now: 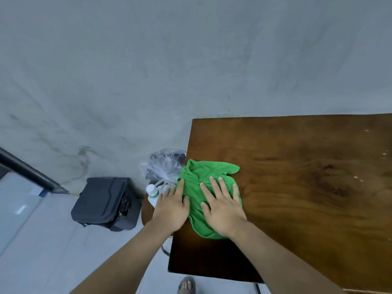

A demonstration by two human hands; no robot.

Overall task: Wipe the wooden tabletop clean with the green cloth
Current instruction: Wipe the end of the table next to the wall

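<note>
1. Head view, 9 o'clock: a black bag [104, 203] sits on the floor, well apart from the table, so it poses no hazard.
2. A bottle [153, 193] and a plastic bag [164, 168] stand just beside the table's left edge, lower down. A stroke running off toward 9 o'clock could sweep dirt onto them or knock the bottle over.
3. The left hand [171, 205] lies flat with straight fingers, touching the cloth's left border right at that edge. It could slip off the table.
4. The cloth [203, 179] is bunched at the tabletop's 9 o'clock edge and seems to overlap it slightly. While crumpled it may smear rather than lift, or drop off.
5. The right hand [222, 209] presses flat on the cloth's middle with fingers spread, gripping nothing. The cloth could slide out from under the palm.
6. The tabletop [307, 187] carries pale specks [360, 177] toward 3 o'clock, well apart from the cloth. Short strokes would likely miss them.
</note>
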